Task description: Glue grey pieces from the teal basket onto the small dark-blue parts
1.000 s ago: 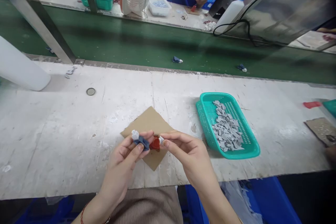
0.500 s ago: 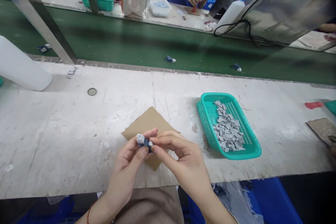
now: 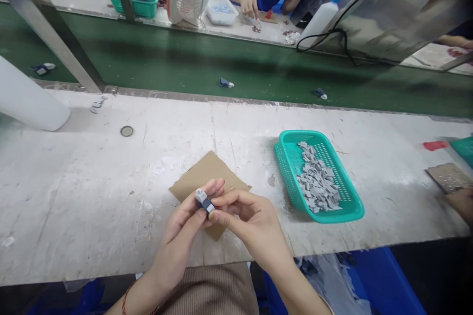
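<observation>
My left hand and right hand meet, fingertips of both pinching the navy-and-grey piece above the cardboard. Green basket of grey parts sits toward three o'clock.

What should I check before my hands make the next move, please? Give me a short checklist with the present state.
1. Left hand holds the blue part: ok.
2. Right hand has thumb and finger at the pale piece on its near end: ok.
3. Pale piece fully seated: cannot tell, fingers partly cover it.
4. Cardboard lies beneath the hands: ok.
5. Basket stands upright, grey pieces inside: ok.
</observation>
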`<move>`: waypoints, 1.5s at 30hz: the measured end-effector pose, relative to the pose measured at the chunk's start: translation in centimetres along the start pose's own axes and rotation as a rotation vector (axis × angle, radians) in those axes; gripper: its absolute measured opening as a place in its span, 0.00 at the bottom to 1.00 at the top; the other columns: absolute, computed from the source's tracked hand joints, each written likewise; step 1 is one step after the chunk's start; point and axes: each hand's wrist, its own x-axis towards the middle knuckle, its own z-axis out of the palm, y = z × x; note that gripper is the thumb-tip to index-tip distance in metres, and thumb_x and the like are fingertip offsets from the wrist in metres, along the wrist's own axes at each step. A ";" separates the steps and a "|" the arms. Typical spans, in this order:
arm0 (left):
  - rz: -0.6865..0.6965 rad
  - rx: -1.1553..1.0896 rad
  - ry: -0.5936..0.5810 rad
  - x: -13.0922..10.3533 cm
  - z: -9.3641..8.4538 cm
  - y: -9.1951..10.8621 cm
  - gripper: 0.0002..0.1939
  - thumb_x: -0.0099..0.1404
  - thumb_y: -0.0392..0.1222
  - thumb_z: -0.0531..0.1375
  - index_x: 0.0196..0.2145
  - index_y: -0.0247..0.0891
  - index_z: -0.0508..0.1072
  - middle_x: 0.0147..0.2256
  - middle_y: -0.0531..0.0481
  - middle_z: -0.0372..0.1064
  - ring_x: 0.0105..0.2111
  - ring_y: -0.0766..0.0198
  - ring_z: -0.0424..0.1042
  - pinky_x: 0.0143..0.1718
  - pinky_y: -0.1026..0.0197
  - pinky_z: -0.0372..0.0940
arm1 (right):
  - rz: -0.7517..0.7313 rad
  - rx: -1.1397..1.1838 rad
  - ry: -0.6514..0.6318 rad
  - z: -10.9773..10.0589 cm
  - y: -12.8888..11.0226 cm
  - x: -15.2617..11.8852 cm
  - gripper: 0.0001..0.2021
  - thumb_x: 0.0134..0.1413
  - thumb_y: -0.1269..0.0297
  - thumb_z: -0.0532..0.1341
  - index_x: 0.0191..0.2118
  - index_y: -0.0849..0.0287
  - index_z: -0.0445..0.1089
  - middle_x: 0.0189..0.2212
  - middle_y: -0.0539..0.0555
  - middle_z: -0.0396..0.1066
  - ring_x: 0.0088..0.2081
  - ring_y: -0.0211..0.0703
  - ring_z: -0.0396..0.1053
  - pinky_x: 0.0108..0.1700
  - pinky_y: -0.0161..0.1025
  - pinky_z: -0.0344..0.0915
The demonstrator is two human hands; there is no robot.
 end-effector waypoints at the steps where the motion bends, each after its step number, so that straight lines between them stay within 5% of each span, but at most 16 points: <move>1: 0.008 0.005 -0.014 0.1 0.0 0.1 0.19 0.67 0.45 0.60 0.56 0.48 0.73 0.62 0.47 0.64 0.65 0.50 0.58 0.62 0.51 0.60 | -0.012 0.012 0.020 0.1 0.1 -0.1 0.04 0.48 0.66 0.70 0.32 0.56 0.78 0.31 0.52 0.79 0.33 0.43 0.77 0.37 0.40 0.76; 5: 0.008 0.067 -0.006 0.4 0.2 0.0 0.21 0.63 0.40 0.65 0.54 0.48 0.73 0.60 0.47 0.68 0.62 0.51 0.63 0.60 0.52 0.62 | -0.131 -0.008 0.037 0.0 0.2 -0.4 0.05 0.51 0.70 0.67 0.33 0.54 0.80 0.35 0.52 0.79 0.41 0.44 0.77 0.42 0.40 0.76; 12: 0.024 0.156 0.036 1.1 0.2 -0.7 0.10 0.66 0.43 0.63 0.45 0.44 0.76 0.56 0.47 0.72 0.59 0.55 0.66 0.60 0.55 0.62 | -0.186 -0.029 0.004 -0.2 0.3 -0.8 0.10 0.56 0.72 0.63 0.38 0.51 0.80 0.39 0.53 0.78 0.46 0.45 0.75 0.49 0.44 0.73; 16: 0.027 0.170 0.110 1.3 0.4 -0.2 0.08 0.66 0.46 0.62 0.40 0.41 0.75 0.51 0.44 0.74 0.53 0.53 0.73 0.50 0.57 0.70 | -0.253 -0.031 0.040 -0.6 0.3 -1.6 0.09 0.60 0.71 0.61 0.40 0.51 0.78 0.40 0.53 0.77 0.45 0.44 0.75 0.46 0.42 0.74; 20: 0.065 0.272 0.200 2.1 -1.0 1.1 0.09 0.66 0.47 0.62 0.36 0.39 0.70 0.40 0.47 0.76 0.35 0.60 0.78 0.37 0.61 0.72 | -0.374 -0.250 0.239 -4.1 0.7 -2.3 0.09 0.61 0.69 0.60 0.38 0.50 0.78 0.38 0.52 0.76 0.43 0.43 0.74 0.46 0.40 0.72; 23: 0.109 0.377 0.216 3.5 -3.2 2.7 0.10 0.66 0.48 0.61 0.34 0.40 0.66 0.27 0.55 0.69 0.20 0.69 0.67 0.24 0.64 0.64 | -0.361 -0.472 0.518 -9.3 1.3 -2.1 0.07 0.61 0.64 0.60 0.37 0.51 0.78 0.39 0.53 0.76 0.44 0.46 0.74 0.48 0.43 0.70; 26: 0.173 0.561 0.263 5.8 -5.1 4.9 0.10 0.67 0.48 0.58 0.33 0.40 0.64 0.23 0.58 0.63 0.15 0.72 0.55 0.19 0.66 0.54 | -0.204 -0.661 0.627 -15.1 1.7 -0.7 0.10 0.59 0.59 0.59 0.40 0.54 0.77 0.41 0.56 0.77 0.43 0.50 0.74 0.43 0.44 0.72; 30: 0.287 0.893 0.306 10.2 -6.3 8.3 0.10 0.67 0.48 0.54 0.32 0.41 0.63 0.16 0.60 0.55 0.14 0.70 0.50 0.18 0.65 0.48 | -0.010 -0.924 0.424 -19.4 1.7 2.5 0.15 0.61 0.60 0.56 0.45 0.59 0.76 0.45 0.59 0.77 0.43 0.51 0.75 0.44 0.44 0.71; 33: 0.297 1.194 0.352 14.6 -6.6 10.6 0.12 0.67 0.50 0.51 0.29 0.41 0.62 0.13 0.60 0.52 0.14 0.67 0.53 0.18 0.65 0.51 | 0.028 -0.992 0.302 -19.6 1.5 4.5 0.13 0.59 0.61 0.58 0.44 0.59 0.77 0.44 0.58 0.79 0.42 0.51 0.76 0.42 0.42 0.71; 39: 0.410 1.502 0.492 23.3 -8.2 14.8 0.12 0.66 0.45 0.52 0.41 0.34 0.67 0.30 0.42 0.74 0.33 0.52 0.76 0.37 0.55 0.67 | 0.032 -1.056 0.284 -18.7 1.6 6.0 0.11 0.56 0.68 0.58 0.40 0.62 0.78 0.35 0.59 0.80 0.37 0.52 0.77 0.36 0.41 0.70; 45: 0.441 1.772 0.490 28.6 -10.0 17.0 0.25 0.66 0.39 0.50 0.58 0.25 0.62 0.55 0.21 0.66 0.55 0.34 0.68 0.53 0.38 0.61 | 0.025 -1.099 0.280 -19.0 1.7 6.3 0.11 0.55 0.70 0.59 0.41 0.64 0.77 0.37 0.61 0.79 0.38 0.53 0.77 0.35 0.41 0.70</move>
